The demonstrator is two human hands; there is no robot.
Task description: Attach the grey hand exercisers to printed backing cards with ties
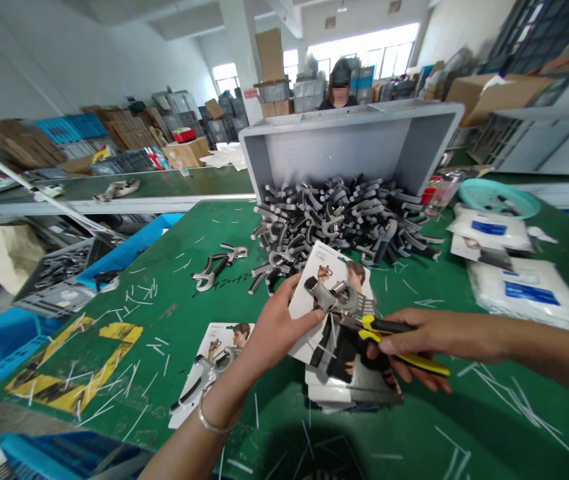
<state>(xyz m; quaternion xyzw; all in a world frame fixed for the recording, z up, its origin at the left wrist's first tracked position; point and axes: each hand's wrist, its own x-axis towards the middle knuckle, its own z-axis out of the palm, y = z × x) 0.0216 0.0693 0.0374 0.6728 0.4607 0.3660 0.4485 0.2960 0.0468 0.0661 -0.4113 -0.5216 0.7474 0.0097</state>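
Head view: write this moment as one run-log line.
left hand: holds backing card | right hand: grips yellow-handled cutters at hand gripper | behind: gripper pile

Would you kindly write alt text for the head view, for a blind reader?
The left hand holds a printed card bearing a hand exerciser, while the right hand brings yellow-handled cutters to it. Behind, grey exercisers spill from a tipped bin onto the green table.

I stand at a green worktable point(189, 267) in a bright warehouse with white walls point(24, 73). Daylight enters through wide windows point(364, 50) at twelve o'clock, beside a white pillar point(237, 33). Cardboard stacks point(129, 130) line the wall at ten o'clock, behind a second green bench point(164, 183).
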